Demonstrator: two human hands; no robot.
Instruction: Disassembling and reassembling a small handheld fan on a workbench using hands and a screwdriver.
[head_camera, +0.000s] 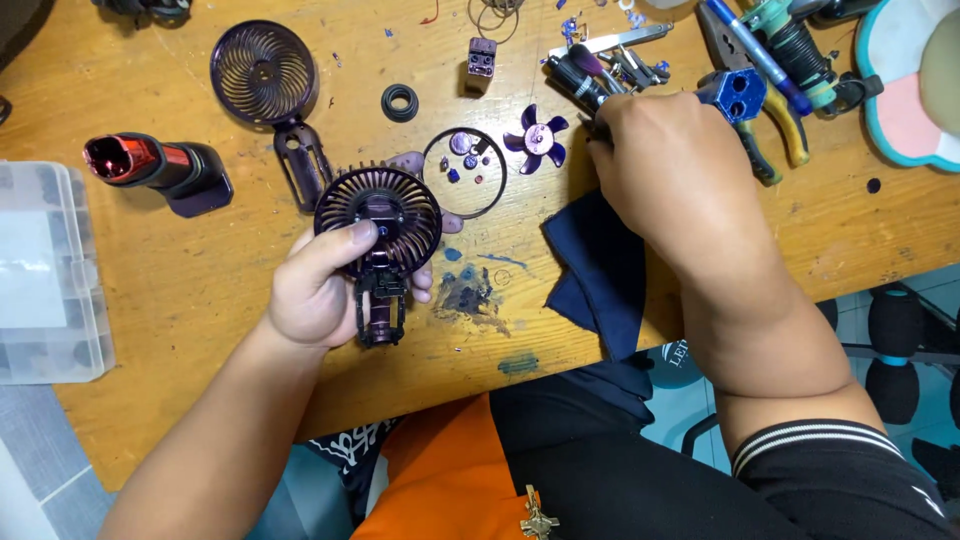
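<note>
While the left hand (318, 290) gripped a small purple fan body (379, 225) by its grille and stem, that fan body hung just above the wooden desk (200, 280), near the desk's front edge and a little left of its middle. The thumb lay across the round ribbed grille, and the other fingers wrapped around behind it, one fingertip showing past the grille's right side. The open stem of the fan body pointed down toward the person.

Right of the fan body, a dark blue cloth (600, 270) lay draped over the desk's front edge. The right hand (665, 165) rested above that cloth, closed around something at the foot of a pile of tools (600, 70); what it pinched could not be made out, since the knuckles hid it.

Just beyond the fan body, a thin ring (464, 172) lay flat with a few small purple parts inside it, and a purple fan blade (537, 137) sat just right of the ring. Farther back from the fan body lay a black rubber ring (400, 102) and a small purple block (481, 62). Left of the fan body and behind it, a second grille (264, 75) with a stem lay flat. Farther left lay a red and black handle part (160, 165), and a clear plastic box (50, 270) sat at the desk's left edge. Well to the right of the fan body, pliers (760, 110) with blue and yellow grips lay among other tools.
</note>
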